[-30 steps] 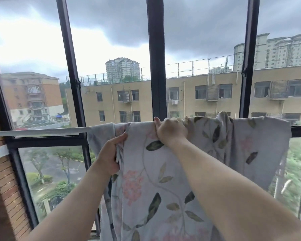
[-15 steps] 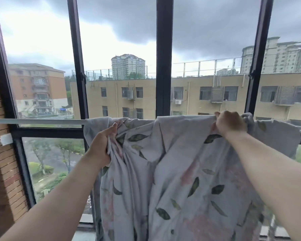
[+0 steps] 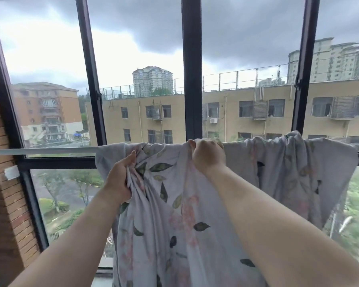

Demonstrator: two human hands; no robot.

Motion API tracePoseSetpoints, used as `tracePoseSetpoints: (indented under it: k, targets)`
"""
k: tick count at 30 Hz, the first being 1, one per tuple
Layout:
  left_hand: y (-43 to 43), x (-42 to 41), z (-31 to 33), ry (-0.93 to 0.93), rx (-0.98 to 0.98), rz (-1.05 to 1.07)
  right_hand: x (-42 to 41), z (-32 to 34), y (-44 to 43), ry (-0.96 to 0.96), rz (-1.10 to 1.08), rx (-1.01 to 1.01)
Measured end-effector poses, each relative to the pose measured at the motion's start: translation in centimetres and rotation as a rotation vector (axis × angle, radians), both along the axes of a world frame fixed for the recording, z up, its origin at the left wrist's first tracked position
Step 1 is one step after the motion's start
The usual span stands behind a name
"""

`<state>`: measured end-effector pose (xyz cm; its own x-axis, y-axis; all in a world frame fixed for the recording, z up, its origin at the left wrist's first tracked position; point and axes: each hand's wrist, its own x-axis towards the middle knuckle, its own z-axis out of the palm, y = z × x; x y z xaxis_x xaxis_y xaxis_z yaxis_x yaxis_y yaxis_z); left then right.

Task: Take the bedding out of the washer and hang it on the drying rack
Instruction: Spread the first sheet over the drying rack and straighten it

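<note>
A pale lilac bed sheet (image 3: 282, 175) printed with green leaves and pink flowers hangs over a white horizontal drying rail (image 3: 42, 151) in front of the window. My left hand (image 3: 120, 179) grips a bunched fold of the sheet just below the rail, near its left end. My right hand (image 3: 207, 156) clutches the sheet's top edge at the rail, near the middle. The rail is hidden under the cloth from the sheet's left edge rightward. No washer is in view.
Dark window frames (image 3: 192, 79) stand right behind the rail, with buildings and trees outside. A brick wall (image 3: 2, 183) closes the left side. The bare part of the rail runs left from the sheet to that wall.
My right hand has slid left along the rail from the sheet's right part to its middle. My left hand keeps its grip near the left end.
</note>
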<state>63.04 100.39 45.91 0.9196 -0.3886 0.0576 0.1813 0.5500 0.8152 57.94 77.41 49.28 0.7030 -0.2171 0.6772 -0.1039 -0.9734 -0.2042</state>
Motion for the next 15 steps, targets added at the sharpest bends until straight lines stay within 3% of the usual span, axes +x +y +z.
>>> tracePoseSetpoints:
  k: [7, 12, 15]
  targets:
    - [0.5, 0.1, 0.3, -0.011, 0.024, 0.033, -1.6, 0.8, -5.6, -0.082, -0.111, 0.100]
    - [0.6, 0.1, 0.2, 0.031, 0.054, 0.017, -2.5, 2.4, -4.6, -0.021, -0.213, 0.276]
    - [0.8, 0.1, -0.1, 0.022, 0.041, 0.037, -1.2, 3.5, -1.2, -0.112, -0.092, 0.205]
